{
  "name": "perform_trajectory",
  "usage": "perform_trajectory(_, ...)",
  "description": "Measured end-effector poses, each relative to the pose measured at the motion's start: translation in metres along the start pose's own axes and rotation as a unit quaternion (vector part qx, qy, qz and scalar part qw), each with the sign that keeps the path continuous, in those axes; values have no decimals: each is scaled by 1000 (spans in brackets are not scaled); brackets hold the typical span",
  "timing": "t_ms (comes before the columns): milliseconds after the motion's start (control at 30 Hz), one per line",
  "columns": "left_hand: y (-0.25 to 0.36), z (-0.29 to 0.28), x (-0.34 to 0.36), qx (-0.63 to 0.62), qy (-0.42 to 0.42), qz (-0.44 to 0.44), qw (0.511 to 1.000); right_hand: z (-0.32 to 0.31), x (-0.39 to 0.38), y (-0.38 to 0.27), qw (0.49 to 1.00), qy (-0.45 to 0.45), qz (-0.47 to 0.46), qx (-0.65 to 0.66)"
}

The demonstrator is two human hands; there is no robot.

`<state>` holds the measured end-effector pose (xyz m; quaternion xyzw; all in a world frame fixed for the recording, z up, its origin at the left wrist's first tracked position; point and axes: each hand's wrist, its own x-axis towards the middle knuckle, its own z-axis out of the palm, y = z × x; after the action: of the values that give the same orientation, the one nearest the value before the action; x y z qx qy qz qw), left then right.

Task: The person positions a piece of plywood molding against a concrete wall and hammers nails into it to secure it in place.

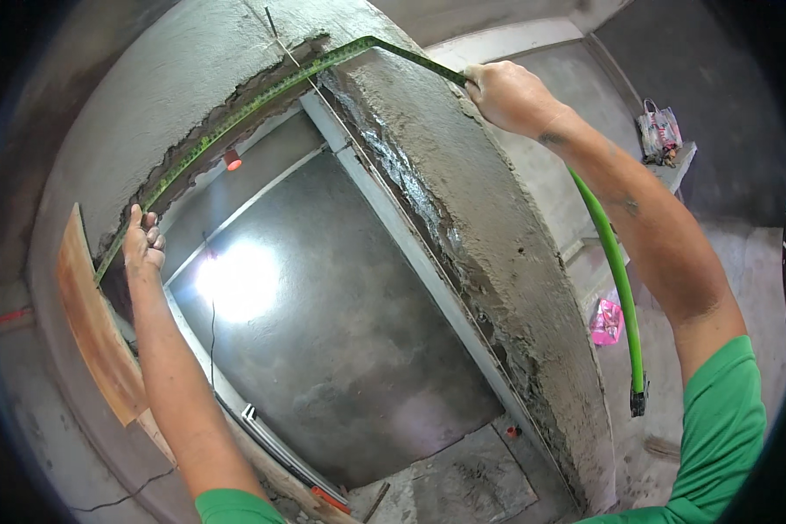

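A bright green measuring tape point(253, 105) stretches along the rough upper edge of a framed wall opening. It bends at the corner and continues to my right hand point(515, 98), which is closed round it at the upper right. Past that hand, the tape's loose length point(616, 271) hangs beside my right forearm and ends in a dark tip. My left hand point(143, 243) is raised at the opening's left corner, its thumb up against the tape and its fingers curled; the exact contact is partly hidden. Beside it, a brown wooden board point(100, 319) leans along the wall.
A bright lamp point(237, 281) glows within the opening, near a hanging wire. Broken mortar edges the grey plastered wall point(489, 227). An orange pipe end point(232, 161) protrudes overhead. Pale pipes point(275, 447) lie low down. A pink packet point(606, 322) and a printed bag point(660, 131) are at right.
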<state>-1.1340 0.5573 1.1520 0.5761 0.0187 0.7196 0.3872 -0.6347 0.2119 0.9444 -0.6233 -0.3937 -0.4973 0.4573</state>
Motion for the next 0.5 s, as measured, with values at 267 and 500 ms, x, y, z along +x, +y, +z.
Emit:
perform_trajectory(267,4,15,-17,26,-15,-26,999,24,10,63,990,42,-49,126)
perform_trajectory(500,5,26,-145,-71,-148,-30,986,-18,-31,119,992,94,-37,80)
